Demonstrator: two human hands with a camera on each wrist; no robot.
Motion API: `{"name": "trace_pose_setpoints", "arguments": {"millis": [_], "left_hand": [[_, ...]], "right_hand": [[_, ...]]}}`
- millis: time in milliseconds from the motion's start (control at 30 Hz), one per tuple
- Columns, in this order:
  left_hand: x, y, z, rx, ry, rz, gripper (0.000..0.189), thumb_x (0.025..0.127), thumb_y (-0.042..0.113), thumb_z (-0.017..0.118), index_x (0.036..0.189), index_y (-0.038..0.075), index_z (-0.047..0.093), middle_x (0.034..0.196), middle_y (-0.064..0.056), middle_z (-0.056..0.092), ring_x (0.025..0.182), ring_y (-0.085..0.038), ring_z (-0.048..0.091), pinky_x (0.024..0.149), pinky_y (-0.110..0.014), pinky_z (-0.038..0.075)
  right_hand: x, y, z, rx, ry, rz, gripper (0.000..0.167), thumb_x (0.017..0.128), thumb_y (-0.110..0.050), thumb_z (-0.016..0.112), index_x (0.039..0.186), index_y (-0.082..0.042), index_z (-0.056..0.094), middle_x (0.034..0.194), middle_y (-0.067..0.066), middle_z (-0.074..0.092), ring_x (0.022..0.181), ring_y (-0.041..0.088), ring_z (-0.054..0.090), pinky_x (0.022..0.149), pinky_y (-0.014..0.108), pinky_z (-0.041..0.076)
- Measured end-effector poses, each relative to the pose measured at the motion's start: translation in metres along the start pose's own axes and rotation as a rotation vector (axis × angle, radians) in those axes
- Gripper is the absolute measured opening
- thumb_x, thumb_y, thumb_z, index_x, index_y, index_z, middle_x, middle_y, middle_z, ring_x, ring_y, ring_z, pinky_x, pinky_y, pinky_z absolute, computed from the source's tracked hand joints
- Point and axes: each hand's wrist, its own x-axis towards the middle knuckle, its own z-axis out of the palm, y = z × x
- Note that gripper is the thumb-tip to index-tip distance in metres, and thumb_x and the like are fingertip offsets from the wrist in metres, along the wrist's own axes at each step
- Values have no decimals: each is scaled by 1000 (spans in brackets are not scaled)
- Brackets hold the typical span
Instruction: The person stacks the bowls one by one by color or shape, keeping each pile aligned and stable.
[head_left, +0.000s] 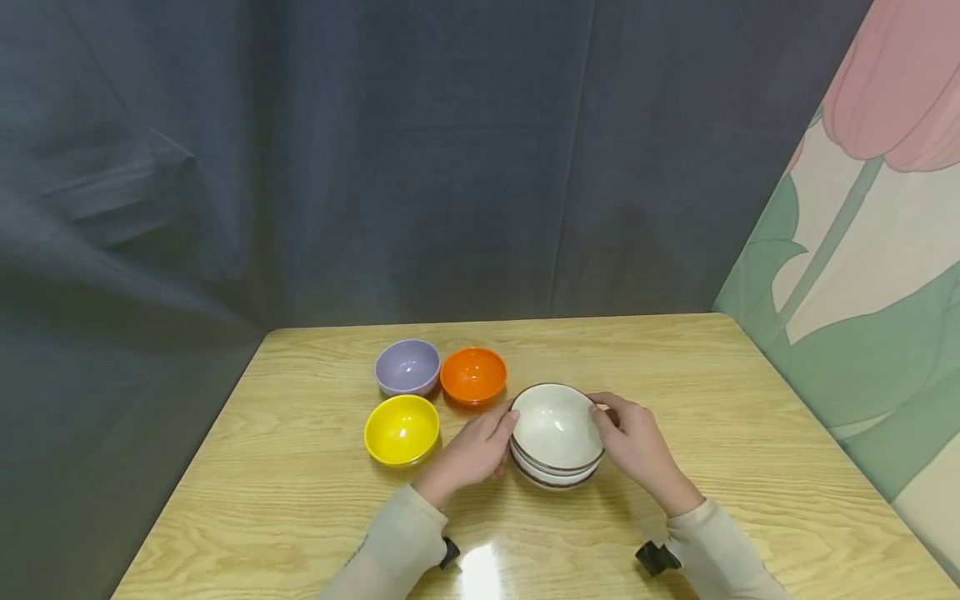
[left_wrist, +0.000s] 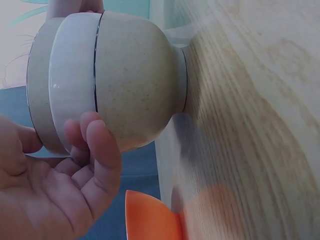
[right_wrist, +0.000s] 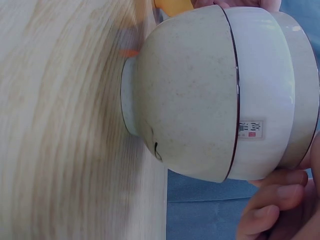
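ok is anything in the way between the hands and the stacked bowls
Nothing visible: the left hand and right hand hold the stack of bowls, one on each side. The orange bowl, yellow bowl and purple bowl stand to its left, not between.

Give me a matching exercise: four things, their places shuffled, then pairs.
1. round purple bowl
2. round orange bowl
3. round yellow bowl
4. stack of pale round bowls with dark rims

A. directly in front of purple bowl
B. between left hand and right hand
C. directly behind yellow bowl
D. just right of purple bowl

Pairs: 1C, 2D, 3A, 4B
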Motion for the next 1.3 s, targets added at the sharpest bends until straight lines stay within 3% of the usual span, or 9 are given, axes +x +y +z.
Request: {"name": "trace_pose_setpoints", "arguments": {"millis": [100,200,667,967,1300], "left_hand": [[0,-1,1,-22,1,0,49,109,45,32,124,6,58,61,-6,55,49,-18,52,51,-31,48],[1,-2,2,-41,10,1,44,109,45,32,105,9,59,60,-2,53,49,-17,51,50,-31,47],[0,2,5,-51,26,-6,45,109,45,32,110,8,58,61,-2,52,49,-16,50,49,-30,46],[3,0,9,-22,52,4,52,109,45,30,126,4,57,61,0,52,51,-14,49,55,-29,44],[7,-2,16,22,99,38,51,109,44,27,121,7,59,61,2,52,53,-12,49,59,-28,45]], "right_hand": [[-1,-1,-1,-6,-25,17,34,103,-16,51,129,2,63,87,12,71,68,15,59,54,27,47],[-1,1,-1,-19,-40,24,36,104,-19,50,131,2,62,84,10,70,66,15,56,53,27,46],[0,1,-2,-30,-42,28,36,103,-17,49,131,2,62,99,17,72,77,17,62,62,29,50],[0,-1,-4,-37,-33,34,37,103,-17,49,131,3,62,98,16,72,74,17,59,60,28,49],[3,3,-7,-56,-30,43,38,103,-18,48,132,3,62,96,15,71,72,18,56,58,29,46]]}}
